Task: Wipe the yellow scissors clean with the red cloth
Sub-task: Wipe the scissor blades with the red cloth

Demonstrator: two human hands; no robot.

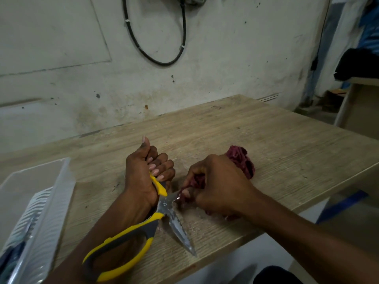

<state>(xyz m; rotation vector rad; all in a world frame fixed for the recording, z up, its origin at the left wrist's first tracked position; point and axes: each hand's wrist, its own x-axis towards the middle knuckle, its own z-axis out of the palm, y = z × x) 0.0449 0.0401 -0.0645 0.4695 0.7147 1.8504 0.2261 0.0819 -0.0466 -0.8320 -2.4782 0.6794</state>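
The yellow scissors (pixel 131 240) have yellow and grey handles and lie spread wide over the wooden table (pixel 266 140). My left hand (pixel 147 173) grips the upper handle in a fist, thumb pointing up. The lower handle loop sits around my left forearm. One steel blade points down toward the table's front edge. The other blade runs right into the red cloth (pixel 242 160). My right hand (pixel 217 185) holds the bunched cloth pinched around that blade. Part of the cloth sticks out beyond my knuckles.
A clear plastic package (pixel 34 212) lies at the table's left end. The table stands against a stained wall with a black cable loop (pixel 158 48) hanging on it. A pale cabinet (pixel 356 107) with dark clothing on top stands at the right.
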